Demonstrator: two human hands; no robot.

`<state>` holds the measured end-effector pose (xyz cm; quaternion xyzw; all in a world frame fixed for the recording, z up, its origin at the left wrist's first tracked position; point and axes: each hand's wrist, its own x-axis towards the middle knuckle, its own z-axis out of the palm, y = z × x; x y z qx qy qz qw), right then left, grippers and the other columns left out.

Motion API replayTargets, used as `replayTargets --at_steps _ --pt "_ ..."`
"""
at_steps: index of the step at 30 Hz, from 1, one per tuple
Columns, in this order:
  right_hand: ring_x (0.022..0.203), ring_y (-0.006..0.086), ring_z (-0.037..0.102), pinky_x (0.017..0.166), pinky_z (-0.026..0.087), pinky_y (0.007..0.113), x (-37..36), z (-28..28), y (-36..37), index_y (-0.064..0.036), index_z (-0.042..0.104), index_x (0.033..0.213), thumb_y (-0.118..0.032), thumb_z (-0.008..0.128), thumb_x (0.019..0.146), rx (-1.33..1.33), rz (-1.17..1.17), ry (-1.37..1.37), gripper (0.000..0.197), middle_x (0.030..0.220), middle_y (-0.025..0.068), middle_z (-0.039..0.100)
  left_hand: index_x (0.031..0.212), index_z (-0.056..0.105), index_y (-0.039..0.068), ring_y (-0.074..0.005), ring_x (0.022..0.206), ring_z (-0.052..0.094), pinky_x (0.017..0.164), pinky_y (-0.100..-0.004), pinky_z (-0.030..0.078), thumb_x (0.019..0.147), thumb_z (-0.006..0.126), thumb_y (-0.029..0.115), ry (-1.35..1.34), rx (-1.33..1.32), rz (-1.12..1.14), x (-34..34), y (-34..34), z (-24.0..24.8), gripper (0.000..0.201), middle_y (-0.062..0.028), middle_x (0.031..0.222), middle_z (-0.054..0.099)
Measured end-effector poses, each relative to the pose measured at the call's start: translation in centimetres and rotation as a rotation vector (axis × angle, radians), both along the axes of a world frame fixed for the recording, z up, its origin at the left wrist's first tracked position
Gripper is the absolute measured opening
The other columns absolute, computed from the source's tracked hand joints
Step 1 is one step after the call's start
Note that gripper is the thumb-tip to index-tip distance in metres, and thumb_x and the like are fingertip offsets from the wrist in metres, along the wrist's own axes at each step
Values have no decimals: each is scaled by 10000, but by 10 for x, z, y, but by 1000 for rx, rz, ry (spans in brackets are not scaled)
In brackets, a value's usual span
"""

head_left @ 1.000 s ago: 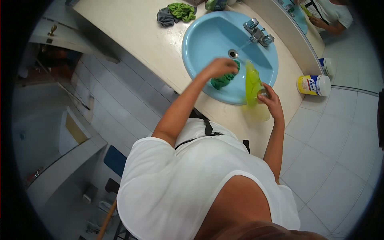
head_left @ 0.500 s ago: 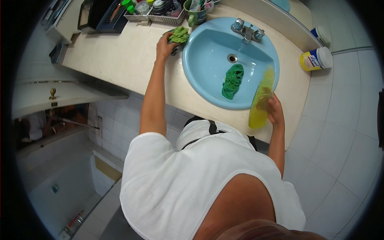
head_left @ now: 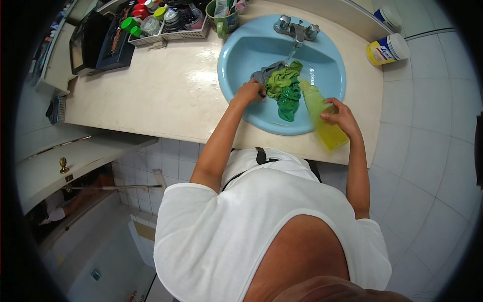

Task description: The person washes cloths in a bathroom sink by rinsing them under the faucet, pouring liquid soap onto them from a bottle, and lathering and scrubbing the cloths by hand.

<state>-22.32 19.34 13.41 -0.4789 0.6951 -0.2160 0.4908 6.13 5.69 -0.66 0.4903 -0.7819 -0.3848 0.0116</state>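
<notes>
Moved into sink (head_left: 240, 55): lime cloth (head_left: 275, 83), grey cloth (head_left: 263, 74). Left grip (head_left: 248, 93): can't tell; right grip (head_left: 342, 119): clamped on bottle (head_left: 333, 138). Likely gathering; next needs steady bottle.

A cream countertop (head_left: 166, 80) surrounds a blue sink (head_left: 225, 53), with a white-lidded tub (head_left: 385, 51) at its right end. Dark boxes (head_left: 116, 56), crowded pale baskets (head_left: 187, 33) and a green mug (head_left: 226, 23) stand to the left.
</notes>
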Motion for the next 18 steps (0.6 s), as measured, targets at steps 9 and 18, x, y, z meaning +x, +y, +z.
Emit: replayTargets --at_steps 9,18 --pt "729 294 622 635 469 396 37 33 -59 -121 547 1056 -211 719 688 -270 523 1060 417 802 105 635 961 619 136 -305 934 579 803 -390 472 681 730 182 230 -19 209 9 -10 11 305 -126 999 578" --pt "703 266 631 585 489 380 52 33 -93 -124 597 1008 -123 692 676 -441 772 1183 346 717 94 627 1163 546 81 -330 1008 553 839 -402 464 712 722 358 38 -188 281 -24 -25 4 558 -161 1068 565"
